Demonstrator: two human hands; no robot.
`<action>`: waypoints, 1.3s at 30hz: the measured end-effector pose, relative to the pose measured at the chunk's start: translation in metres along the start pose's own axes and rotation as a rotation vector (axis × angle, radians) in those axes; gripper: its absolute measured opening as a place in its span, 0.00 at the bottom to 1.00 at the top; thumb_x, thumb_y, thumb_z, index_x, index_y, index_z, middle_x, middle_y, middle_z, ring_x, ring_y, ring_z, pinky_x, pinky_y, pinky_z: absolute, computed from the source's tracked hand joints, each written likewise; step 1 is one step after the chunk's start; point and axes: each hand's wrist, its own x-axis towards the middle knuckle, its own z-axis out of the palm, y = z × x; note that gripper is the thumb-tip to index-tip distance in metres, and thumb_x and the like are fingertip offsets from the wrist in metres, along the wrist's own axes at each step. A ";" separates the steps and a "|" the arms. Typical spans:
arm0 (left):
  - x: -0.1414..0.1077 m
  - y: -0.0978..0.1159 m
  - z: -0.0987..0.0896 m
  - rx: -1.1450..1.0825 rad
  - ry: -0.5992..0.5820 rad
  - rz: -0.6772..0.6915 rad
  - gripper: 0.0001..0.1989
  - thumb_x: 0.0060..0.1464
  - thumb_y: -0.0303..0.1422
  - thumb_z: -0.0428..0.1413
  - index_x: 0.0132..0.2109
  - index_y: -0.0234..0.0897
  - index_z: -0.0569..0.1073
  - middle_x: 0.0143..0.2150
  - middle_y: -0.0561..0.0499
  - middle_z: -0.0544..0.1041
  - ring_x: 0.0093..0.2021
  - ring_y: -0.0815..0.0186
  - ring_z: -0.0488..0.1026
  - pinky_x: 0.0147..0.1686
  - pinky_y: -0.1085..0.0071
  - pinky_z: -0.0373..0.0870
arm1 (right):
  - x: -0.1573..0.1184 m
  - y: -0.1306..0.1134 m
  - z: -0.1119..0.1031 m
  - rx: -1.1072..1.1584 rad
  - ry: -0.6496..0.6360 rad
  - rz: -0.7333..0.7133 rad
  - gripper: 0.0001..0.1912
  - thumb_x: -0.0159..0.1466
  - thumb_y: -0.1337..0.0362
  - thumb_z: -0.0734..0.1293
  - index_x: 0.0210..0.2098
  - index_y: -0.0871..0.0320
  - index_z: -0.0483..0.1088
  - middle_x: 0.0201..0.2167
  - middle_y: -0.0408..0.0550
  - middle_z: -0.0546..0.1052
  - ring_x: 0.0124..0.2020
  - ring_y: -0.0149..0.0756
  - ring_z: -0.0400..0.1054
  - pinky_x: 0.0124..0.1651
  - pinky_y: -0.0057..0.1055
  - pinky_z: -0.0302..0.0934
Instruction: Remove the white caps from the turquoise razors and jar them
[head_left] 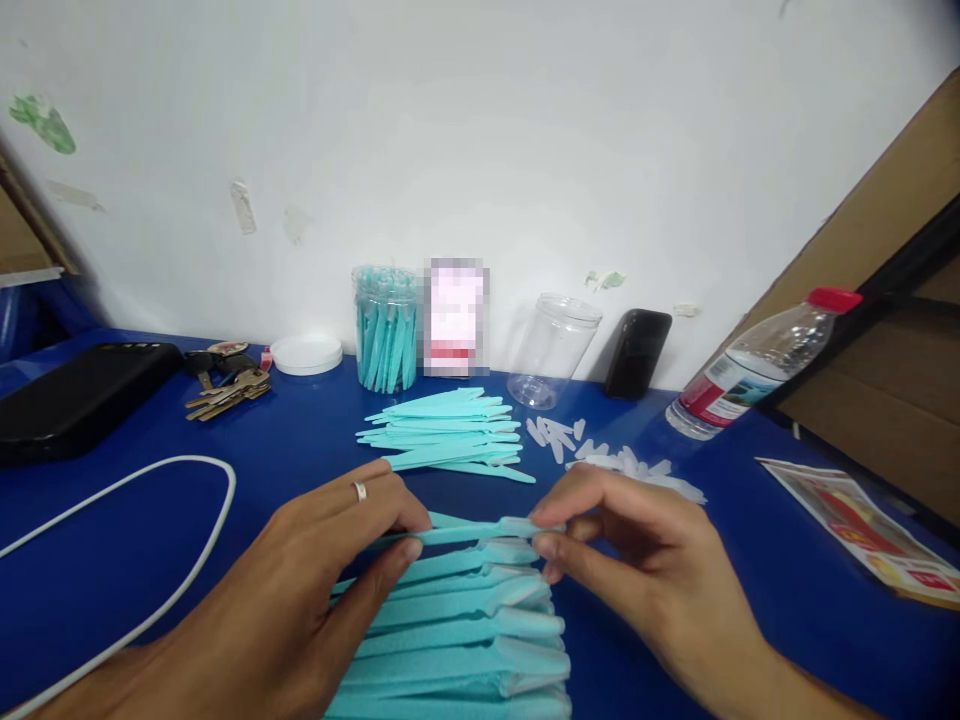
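Note:
A turquoise eyebrow razor (465, 536) lies level between my two hands, above a neat row of similar razors (450, 635) with translucent caps on their right ends. My left hand (341, 560), with a ring on one finger, pinches the handle between thumb and forefinger. At the other end my right hand (637, 550) has thumb and fingers closed on the translucent cap (517, 525). Just beyond, a loose heap of turquoise razors (450, 430) rests on the blue table. Small whitish translucent caps (626, 462) are scattered behind my right hand, partly covered by it.
Along the wall stand a jar full of razors (386, 330), a lit phone (455, 320), an open clear jar (555, 350), a dark phone (637, 353) and a water bottle (757, 370). Leftward are a white lid (306, 354), keys (232, 385), a black case (82, 395) and a white cable (217, 545).

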 end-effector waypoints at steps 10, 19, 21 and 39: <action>0.007 0.000 -0.005 -0.045 -0.102 -0.013 0.09 0.71 0.30 0.52 0.45 0.47 0.76 0.40 0.55 0.79 0.41 0.64 0.78 0.41 0.71 0.75 | -0.001 -0.001 -0.002 -0.216 -0.105 0.021 0.03 0.65 0.65 0.75 0.34 0.51 0.80 0.28 0.41 0.82 0.27 0.34 0.74 0.31 0.29 0.67; 0.014 -0.004 -0.002 -0.130 -0.234 -0.179 0.11 0.70 0.32 0.51 0.38 0.43 0.75 0.37 0.55 0.78 0.38 0.65 0.76 0.39 0.69 0.69 | 0.005 0.014 -0.003 -0.262 -0.224 0.121 0.04 0.64 0.65 0.75 0.32 0.53 0.80 0.30 0.44 0.79 0.34 0.37 0.70 0.35 0.32 0.62; 0.014 -0.003 -0.001 -0.138 -0.242 -0.188 0.11 0.70 0.32 0.51 0.39 0.43 0.76 0.38 0.55 0.78 0.39 0.65 0.76 0.40 0.69 0.69 | 0.006 0.015 -0.004 -0.266 -0.246 0.141 0.04 0.64 0.65 0.74 0.32 0.53 0.80 0.30 0.44 0.79 0.34 0.37 0.70 0.36 0.32 0.61; 0.013 -0.027 0.002 -0.003 -0.067 -0.110 0.13 0.71 0.33 0.51 0.45 0.44 0.81 0.43 0.51 0.79 0.43 0.60 0.76 0.60 0.57 0.69 | 0.028 0.019 -0.030 -0.552 0.066 -0.118 0.10 0.69 0.62 0.68 0.33 0.53 0.80 0.27 0.45 0.79 0.29 0.39 0.69 0.32 0.35 0.58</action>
